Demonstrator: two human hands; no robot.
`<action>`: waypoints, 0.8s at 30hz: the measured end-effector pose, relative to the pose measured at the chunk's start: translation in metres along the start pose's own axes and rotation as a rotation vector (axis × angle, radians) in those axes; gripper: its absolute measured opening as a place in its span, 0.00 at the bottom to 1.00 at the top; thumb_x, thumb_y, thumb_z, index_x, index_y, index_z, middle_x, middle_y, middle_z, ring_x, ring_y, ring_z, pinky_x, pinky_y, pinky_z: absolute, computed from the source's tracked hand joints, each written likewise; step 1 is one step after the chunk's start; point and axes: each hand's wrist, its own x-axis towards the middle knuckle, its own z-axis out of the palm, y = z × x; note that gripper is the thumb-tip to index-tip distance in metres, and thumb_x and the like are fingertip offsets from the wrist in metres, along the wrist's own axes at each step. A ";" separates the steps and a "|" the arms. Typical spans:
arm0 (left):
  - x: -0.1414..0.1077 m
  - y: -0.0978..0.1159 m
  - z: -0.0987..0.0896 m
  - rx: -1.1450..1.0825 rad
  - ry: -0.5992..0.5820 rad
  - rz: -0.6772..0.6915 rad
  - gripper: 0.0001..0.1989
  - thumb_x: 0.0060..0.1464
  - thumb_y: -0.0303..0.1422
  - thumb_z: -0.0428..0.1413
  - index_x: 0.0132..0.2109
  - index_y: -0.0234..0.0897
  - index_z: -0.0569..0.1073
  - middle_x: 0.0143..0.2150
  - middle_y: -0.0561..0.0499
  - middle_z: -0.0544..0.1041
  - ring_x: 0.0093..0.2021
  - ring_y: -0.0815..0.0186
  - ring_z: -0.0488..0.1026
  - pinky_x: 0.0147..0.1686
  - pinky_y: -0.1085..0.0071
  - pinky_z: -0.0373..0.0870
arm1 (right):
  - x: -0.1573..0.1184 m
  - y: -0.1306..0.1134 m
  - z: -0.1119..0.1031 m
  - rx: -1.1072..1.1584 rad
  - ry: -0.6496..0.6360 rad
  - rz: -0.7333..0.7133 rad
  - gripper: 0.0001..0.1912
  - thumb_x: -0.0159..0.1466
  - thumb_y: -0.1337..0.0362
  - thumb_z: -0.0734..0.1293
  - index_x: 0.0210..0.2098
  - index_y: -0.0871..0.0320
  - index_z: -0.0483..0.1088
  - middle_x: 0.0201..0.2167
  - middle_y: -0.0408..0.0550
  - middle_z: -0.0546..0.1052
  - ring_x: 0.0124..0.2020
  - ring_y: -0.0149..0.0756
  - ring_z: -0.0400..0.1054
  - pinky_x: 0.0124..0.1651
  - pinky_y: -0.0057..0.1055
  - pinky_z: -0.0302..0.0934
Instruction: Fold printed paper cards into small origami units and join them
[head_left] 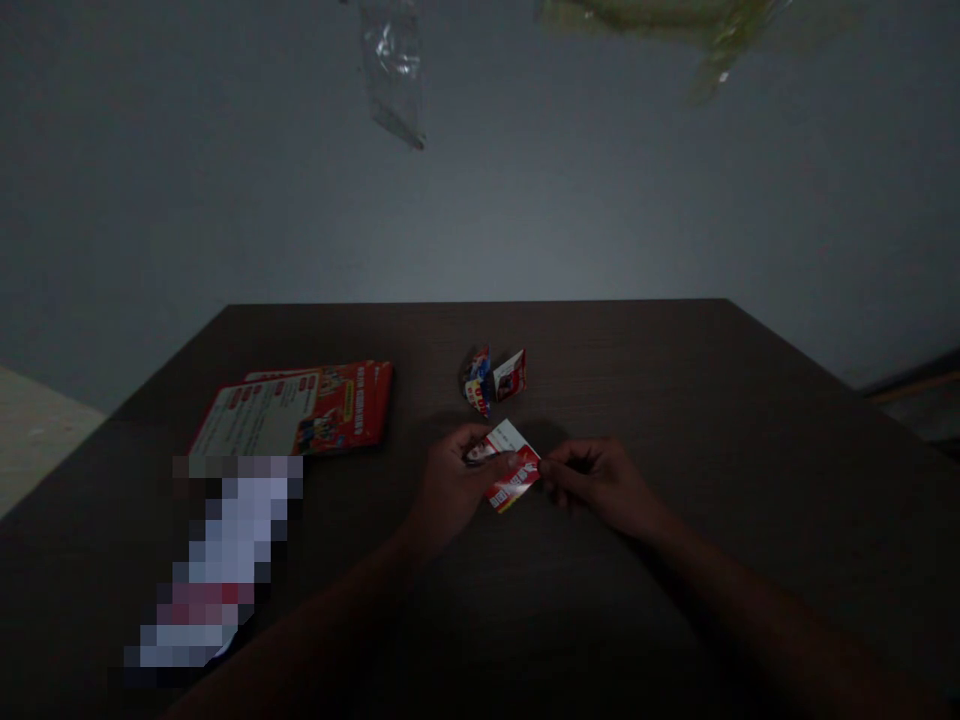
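A small red and white card (pixel 517 484) is pinched between the thumb and fingers of my left hand (pixel 455 487), near the middle of the dark table. The fingers of my right hand (pixel 600 480) are closed at the card's right edge, thumb and index finger pressed together there. Just beyond the card stand two small folded paper pieces: a blue, red and yellow one (pixel 477 382) and a white and red one (pixel 510 377).
Red printed booklets or packets (pixel 349 405) lie stacked on the table (pixel 637 370) at the left. A pixelated, bright elongated object (pixel 232 550) lies nearer, at the lower left. Behind the table is a grey wall with clear plastic (pixel 394 70) hanging on it.
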 end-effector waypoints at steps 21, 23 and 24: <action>0.003 -0.010 0.003 0.337 -0.112 0.062 0.26 0.43 0.35 0.64 0.50 0.37 0.68 0.37 0.45 0.78 0.33 0.62 0.76 0.28 0.71 0.70 | 0.003 -0.005 -0.002 -0.273 -0.026 0.267 0.13 0.57 0.57 0.66 0.22 0.59 0.67 0.13 0.37 0.67 0.09 0.21 0.56 0.09 0.18 0.47; 0.003 -0.009 0.003 0.351 -0.110 0.050 0.26 0.43 0.33 0.64 0.50 0.37 0.68 0.37 0.46 0.77 0.33 0.62 0.76 0.29 0.71 0.70 | 0.003 -0.004 -0.002 -0.271 -0.028 0.255 0.13 0.57 0.57 0.66 0.23 0.60 0.68 0.14 0.38 0.68 0.10 0.21 0.57 0.09 0.17 0.47; 0.003 -0.009 0.003 0.335 -0.118 0.026 0.27 0.43 0.32 0.64 0.51 0.37 0.68 0.37 0.46 0.77 0.33 0.62 0.76 0.29 0.71 0.71 | 0.003 -0.003 -0.002 -0.266 -0.035 0.250 0.13 0.57 0.56 0.66 0.23 0.60 0.68 0.14 0.38 0.68 0.10 0.21 0.57 0.09 0.17 0.48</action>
